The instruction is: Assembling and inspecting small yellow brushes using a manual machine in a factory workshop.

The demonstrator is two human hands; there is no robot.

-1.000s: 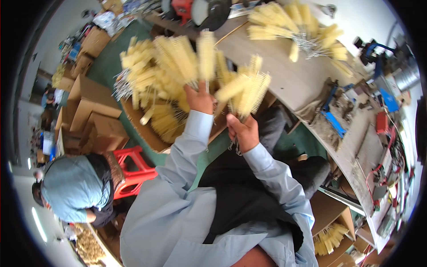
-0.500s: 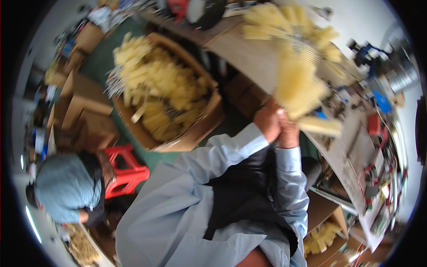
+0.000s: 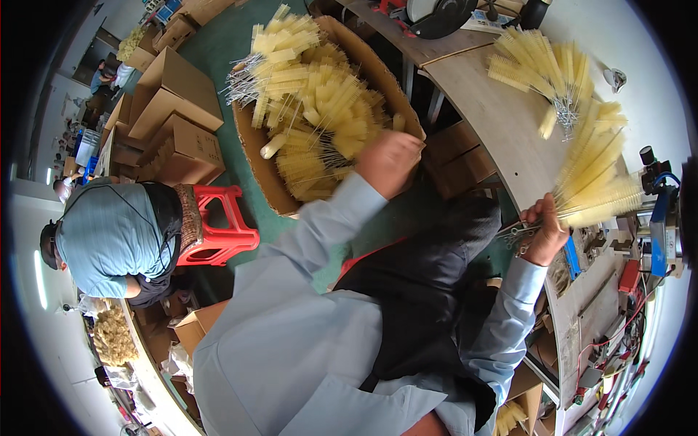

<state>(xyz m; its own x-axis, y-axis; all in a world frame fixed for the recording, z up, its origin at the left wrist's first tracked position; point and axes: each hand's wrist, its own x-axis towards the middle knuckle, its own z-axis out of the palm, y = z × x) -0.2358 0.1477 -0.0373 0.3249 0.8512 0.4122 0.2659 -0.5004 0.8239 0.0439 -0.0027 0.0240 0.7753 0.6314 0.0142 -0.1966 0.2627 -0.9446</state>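
right hand: yellow brushes | cardboard box: print illegibly small

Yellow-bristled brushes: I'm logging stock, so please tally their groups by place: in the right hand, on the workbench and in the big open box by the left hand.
Bunch of yellow-bristled, wire-handled brushes in the right hand: 1
Fanned pile of like brushes on the pale, flat-topped workbench: 1
Heap of like brushes in the open brown cardboard box: 1
Total: 3 groups

From my distant place, I saw a workshop: it had a long bench, cardboard boxes and many yellow brushes.
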